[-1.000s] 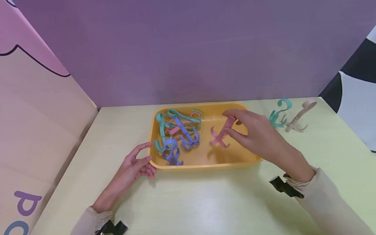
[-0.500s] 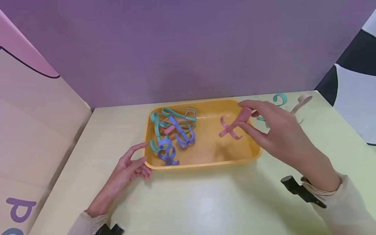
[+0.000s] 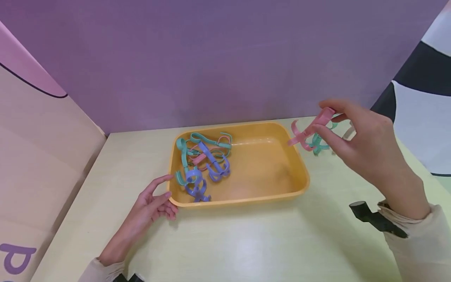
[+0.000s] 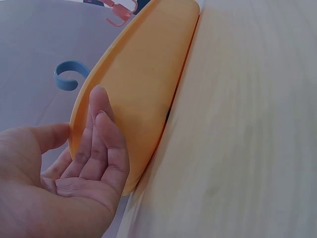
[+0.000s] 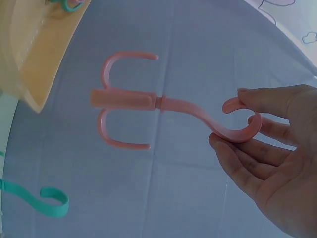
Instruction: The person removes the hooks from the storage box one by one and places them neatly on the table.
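My right hand (image 3: 373, 145) pinches a pink claw hook (image 3: 314, 125) by its curved top, in the air just past the tray's right end. In the right wrist view the pink hook (image 5: 131, 100) lies sideways, its prongs pointing away from the fingers. My left hand (image 3: 153, 201) touches the left end of the yellow tray (image 3: 246, 203) with relaxed fingers; the left wrist view has fingers (image 4: 111, 134) along the outer wall. Several hooks lie tangled in the tray's left half, among them purple hooks (image 3: 208, 154) and teal hooks (image 3: 184, 156).
Right of the tray, a teal hook (image 3: 318, 144) is on the table (image 3: 229, 243), partly behind the held hook. A pale pinkish hook (image 3: 349, 133) is mostly hidden by the right hand. A purple panel (image 3: 211, 58) stands along the table's far edge.
My right hand has carried the pink hook rightward, from over the tray's right half to beyond its right end. My left hand stays at the tray's left end.
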A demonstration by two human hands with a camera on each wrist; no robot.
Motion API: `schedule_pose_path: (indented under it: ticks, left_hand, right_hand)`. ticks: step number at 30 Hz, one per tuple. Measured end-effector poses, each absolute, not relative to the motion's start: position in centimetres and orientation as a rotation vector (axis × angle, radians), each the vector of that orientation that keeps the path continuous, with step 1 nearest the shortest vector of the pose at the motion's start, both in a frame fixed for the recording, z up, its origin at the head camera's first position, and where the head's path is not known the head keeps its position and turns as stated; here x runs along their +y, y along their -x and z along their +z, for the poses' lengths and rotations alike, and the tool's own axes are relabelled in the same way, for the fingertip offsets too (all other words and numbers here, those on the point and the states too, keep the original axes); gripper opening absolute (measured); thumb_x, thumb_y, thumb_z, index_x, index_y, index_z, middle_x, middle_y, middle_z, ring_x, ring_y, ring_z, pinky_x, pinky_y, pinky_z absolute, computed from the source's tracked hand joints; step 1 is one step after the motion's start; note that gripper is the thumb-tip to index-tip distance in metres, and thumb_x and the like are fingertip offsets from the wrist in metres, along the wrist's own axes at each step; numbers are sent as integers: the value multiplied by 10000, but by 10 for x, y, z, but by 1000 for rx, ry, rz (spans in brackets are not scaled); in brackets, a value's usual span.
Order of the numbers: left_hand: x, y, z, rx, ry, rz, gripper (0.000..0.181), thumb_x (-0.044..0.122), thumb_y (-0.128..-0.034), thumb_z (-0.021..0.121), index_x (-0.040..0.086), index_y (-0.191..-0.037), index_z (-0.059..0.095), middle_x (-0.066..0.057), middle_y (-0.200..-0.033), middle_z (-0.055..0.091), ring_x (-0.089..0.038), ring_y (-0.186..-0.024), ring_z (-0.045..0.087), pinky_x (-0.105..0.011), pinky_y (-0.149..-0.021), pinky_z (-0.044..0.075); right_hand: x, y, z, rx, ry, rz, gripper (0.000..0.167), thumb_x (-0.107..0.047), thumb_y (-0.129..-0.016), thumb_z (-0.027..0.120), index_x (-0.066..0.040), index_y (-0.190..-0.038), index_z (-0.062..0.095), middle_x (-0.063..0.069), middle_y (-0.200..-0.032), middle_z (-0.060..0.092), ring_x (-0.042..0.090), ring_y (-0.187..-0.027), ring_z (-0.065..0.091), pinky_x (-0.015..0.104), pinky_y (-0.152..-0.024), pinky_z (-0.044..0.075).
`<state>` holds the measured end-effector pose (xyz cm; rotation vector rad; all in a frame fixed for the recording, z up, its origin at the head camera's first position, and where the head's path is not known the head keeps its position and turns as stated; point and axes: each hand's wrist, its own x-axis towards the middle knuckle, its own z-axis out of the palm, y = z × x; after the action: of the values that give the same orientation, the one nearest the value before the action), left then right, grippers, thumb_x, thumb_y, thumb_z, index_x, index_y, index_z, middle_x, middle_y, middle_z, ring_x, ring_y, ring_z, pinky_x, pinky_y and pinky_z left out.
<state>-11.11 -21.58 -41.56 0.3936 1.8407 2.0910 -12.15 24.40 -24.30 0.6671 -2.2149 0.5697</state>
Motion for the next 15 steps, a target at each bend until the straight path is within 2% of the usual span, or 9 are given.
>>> schedule_pose_path:
  ticks: [3,4,6,15]
  left_hand:
    - [-215,111,-417,1836,-399,2092,507,155,-1066,482,113,-1534,291,-122,-819,731,-235,-713,704,-360,-693,599]
    - [-215,111,-417,1834,-403,2092,507,154,-1067,480,111,-1535,289,-122,-819,731,-235,-713,703,-364,-693,599]
    - [-215,111,-418,1832,-406,2092,504,153,-1068,478,114,-1534,291,-122,-819,731,-234,-713,704,-371,-693,601]
    - [-217,112,-417,1879,-394,2073,493,168,-1067,483,124,-1526,308,-121,-817,732,-238,-712,701,-377,-696,600]
  right_hand:
    - [251,123,-241,-2219,-626,578,466,10,-766,825,22,-1198,653,114,-952,697,-78,-961,566,50,-760,353]
    - [254,124,-241,-2221,-613,575,477,35,-753,823,24,-1198,652,116,-945,695,-128,-965,532,43,-776,349]
    - [259,125,-241,-2216,-594,582,490,55,-736,827,24,-1193,653,110,-930,692,-193,-975,482,40,-796,345]
    - [280,134,-241,-2247,-531,575,425,55,-777,802,39,-1174,651,101,-897,661,-218,-891,466,28,-813,348]
